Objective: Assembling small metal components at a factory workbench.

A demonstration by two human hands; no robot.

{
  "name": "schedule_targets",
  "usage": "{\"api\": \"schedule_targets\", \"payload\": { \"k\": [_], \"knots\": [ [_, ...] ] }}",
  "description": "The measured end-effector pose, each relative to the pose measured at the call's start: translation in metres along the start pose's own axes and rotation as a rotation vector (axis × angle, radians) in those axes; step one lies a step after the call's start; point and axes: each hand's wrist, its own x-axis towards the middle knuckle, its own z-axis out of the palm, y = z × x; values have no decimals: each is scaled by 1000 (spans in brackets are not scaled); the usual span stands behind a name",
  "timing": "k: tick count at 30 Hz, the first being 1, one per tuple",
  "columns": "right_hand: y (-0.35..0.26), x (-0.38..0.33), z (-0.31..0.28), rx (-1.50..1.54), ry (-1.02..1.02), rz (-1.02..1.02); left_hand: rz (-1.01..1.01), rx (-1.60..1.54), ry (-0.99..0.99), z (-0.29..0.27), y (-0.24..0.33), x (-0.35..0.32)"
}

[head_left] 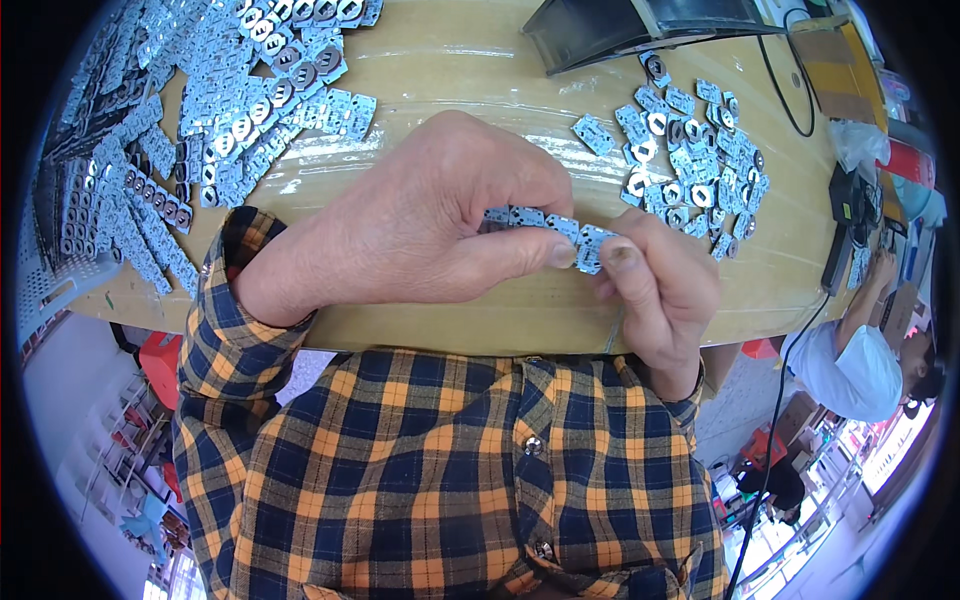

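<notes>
Between my two hands, above the table's near side, is a short strip of small light-blue circuit boards (528, 217). My left hand (430, 220) is closed around the strip's left part, its thumb lying along the front. The thumb and fingers of my right hand (660, 285) pinch the end board (592, 248), which tilts against its neighbour. Whether that board is still joined to the strip I cannot tell. Off to the right lies a loose pile of single boards (690, 165), some with round metal parts. Many board strips (240, 110) are heaped at the left.
A dark open bin (640, 30) stands at the table's far edge. Black cables (790, 90) run along the right side, near a clear plastic bag (858, 145). At the far left is a pale perforated basket (70, 290). Another person (860, 370) sits at the right.
</notes>
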Motion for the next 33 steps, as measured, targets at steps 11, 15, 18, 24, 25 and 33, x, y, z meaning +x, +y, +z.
{"api": "schedule_targets", "payload": {
  "k": [11,15,18,24,25,33],
  "knots": [
    [-7,-5,1,788,-62,570,-189,-544,-32,1,5,2],
    [-6,-5,11,832,152,533,-159,-462,100,10,-3,1],
    [0,-6,14,576,250,351,113,-91,199,8,-2,3],
    [-1,-7,17,280,293,284,243,213,323,16,-1,4],
    [-2,-7,17,247,273,278,259,237,344,18,-3,4],
    [-1,-6,16,249,262,305,251,278,376,21,-3,4]
  ]
}}
